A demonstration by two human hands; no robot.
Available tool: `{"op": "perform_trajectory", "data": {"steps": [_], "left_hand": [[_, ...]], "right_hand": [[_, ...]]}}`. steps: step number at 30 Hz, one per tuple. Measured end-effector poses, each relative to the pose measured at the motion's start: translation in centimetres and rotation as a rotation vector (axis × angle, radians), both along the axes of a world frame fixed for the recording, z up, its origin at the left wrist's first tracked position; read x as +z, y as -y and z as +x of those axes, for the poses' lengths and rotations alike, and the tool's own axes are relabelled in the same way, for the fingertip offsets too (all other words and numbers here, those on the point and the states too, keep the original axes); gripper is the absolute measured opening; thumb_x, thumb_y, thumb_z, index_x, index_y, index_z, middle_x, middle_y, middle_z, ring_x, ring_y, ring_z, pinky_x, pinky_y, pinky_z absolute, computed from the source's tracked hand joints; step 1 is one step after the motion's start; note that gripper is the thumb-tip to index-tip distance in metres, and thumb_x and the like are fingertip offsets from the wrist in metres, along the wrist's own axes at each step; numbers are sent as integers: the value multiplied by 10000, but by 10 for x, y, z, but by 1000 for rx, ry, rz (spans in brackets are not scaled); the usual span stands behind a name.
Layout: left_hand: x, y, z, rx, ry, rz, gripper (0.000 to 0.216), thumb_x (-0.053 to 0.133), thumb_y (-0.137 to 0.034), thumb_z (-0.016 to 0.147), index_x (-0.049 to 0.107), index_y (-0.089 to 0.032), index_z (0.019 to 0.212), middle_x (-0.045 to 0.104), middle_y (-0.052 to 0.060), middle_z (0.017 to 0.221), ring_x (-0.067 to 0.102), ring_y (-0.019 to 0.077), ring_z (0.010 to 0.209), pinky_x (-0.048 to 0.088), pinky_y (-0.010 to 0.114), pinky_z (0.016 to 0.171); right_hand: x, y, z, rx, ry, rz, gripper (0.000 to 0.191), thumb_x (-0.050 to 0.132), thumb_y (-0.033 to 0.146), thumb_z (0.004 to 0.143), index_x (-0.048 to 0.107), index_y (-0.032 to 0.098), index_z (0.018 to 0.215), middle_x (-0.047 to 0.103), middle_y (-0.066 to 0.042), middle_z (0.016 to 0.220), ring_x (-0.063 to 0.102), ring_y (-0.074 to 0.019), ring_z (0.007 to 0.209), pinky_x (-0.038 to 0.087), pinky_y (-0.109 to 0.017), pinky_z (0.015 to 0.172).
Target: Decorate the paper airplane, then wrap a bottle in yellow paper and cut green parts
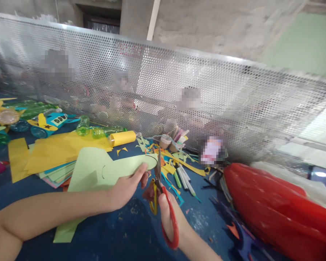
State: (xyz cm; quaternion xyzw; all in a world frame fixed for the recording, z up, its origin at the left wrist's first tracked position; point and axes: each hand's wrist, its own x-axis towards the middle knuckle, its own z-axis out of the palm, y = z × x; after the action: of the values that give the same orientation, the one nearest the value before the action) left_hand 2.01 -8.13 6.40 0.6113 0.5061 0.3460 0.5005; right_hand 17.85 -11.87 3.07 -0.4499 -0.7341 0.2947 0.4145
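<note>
My left hand [132,185] is closed on a sheet of light green paper [92,170], thumb on top near its right end. A curved dark line is drawn along that end, and another short curve marks the sheet's middle. In my right hand [170,210] is a pair of scissors [168,217] with one red and one yellow handle loop. Their blades point away from me, beside the paper's rounded tip; I cannot tell whether they touch it. A yellow-wrapped bottle [123,138] lies just beyond the paper.
Yellow sheets [57,148] and a stack of coloured paper lie left. Bottle planes [51,123] stand farther left. Paper scraps and several markers [183,177] lie ahead. A red plastic bag [274,206] fills the right. A perforated metal panel [157,83] borders the far edge, people behind it.
</note>
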Motion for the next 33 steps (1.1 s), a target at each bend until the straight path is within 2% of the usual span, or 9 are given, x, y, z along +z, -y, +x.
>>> {"op": "perform_trajectory", "data": {"steps": [10, 15, 22, 28, 33], "left_hand": [[2, 3, 1, 31, -64, -35, 601, 250, -704, 827, 497, -220, 571, 600, -17, 652, 567, 174, 728, 405, 260, 784], [0, 4, 1, 71, -97, -86, 620, 269, -737, 796, 510, -218, 560, 647, 3, 700, 594, 199, 768, 415, 284, 786], [-5, 2, 2, 7, -86, 7, 610, 196, -709, 830, 461, -219, 582, 591, -9, 665, 571, 183, 767, 416, 274, 797], [-3, 2, 1, 9, -69, -1, 605, 215, -717, 822, 457, -220, 577, 569, -15, 659, 563, 179, 762, 409, 276, 791], [-4, 2, 1, 10, -75, -39, 601, 231, -713, 822, 477, -220, 581, 602, -11, 688, 573, 181, 789, 408, 272, 806]], "right_hand": [[3, 0, -2, -12, -10, 11, 503, 227, 585, 927, 556, 210, 863, 632, -54, 833, 590, -190, 762, 477, -299, 720], [-2, 0, -4, -28, -35, -76, 549, 193, 631, 906, 526, 210, 789, 593, -40, 698, 562, -186, 632, 473, -308, 611], [-8, 0, -5, 16, -113, -99, 518, 207, 653, 892, 472, 223, 777, 491, 0, 612, 484, -164, 536, 444, -295, 524], [-13, -1, -3, 30, -131, -110, 503, 205, 641, 900, 464, 228, 773, 487, -1, 627, 486, -164, 549, 443, -295, 532], [-7, 0, -5, 12, -96, -98, 530, 187, 655, 894, 468, 223, 768, 485, 1, 609, 471, -165, 541, 426, -298, 533]]}}
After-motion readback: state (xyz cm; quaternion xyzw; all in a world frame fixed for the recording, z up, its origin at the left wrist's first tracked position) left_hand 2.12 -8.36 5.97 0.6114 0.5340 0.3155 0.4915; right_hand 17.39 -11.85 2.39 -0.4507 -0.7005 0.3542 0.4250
